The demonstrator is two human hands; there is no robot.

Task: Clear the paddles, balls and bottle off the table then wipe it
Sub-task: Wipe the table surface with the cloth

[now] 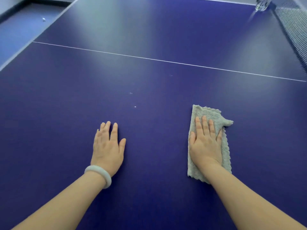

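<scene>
A dark blue table tennis table [149,80] fills the view, with a thin white line running across it. My right hand [205,143] lies flat with straight fingers on a grey fluffy cloth [222,146] spread on the table's near right part. My left hand [108,146] rests flat on the bare table to the left, a pale bangle on its wrist. A clear plastic bottle [262,4] stands at the far right corner beside the net, partly cut off by the frame's top edge. A few tiny white specks [134,106] sit on the surface between my hands.
The net [294,30] runs along the table's right side. Beyond the left edge lies a blue floor [20,30] with a small white ball [43,19] on it and a dark skirting along the wall.
</scene>
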